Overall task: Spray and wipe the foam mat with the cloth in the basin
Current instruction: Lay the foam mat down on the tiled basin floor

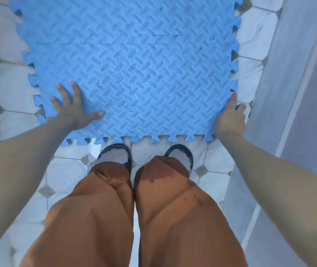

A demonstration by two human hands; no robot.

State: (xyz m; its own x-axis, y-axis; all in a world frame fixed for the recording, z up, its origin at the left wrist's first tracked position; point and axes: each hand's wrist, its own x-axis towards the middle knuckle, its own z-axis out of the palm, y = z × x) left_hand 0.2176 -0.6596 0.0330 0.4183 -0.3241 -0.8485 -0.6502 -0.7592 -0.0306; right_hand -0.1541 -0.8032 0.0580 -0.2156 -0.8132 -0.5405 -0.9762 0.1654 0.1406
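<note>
The left hand presses flat, fingers spread, on the blue foam mat; the right hand grips its edge. Dark specks remain; spraying and wiping seem not yet begun.

Tiled floor carries blue foam mat.

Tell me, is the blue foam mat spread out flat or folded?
Spread flat. The foam mat lies open on the tiled floor, its toothed edges showing; left hand presses it, right hand grips its edge.

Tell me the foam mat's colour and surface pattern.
Blue foam mat, embossed herringbone-like ovals, jigsaw edges; head view.
</note>
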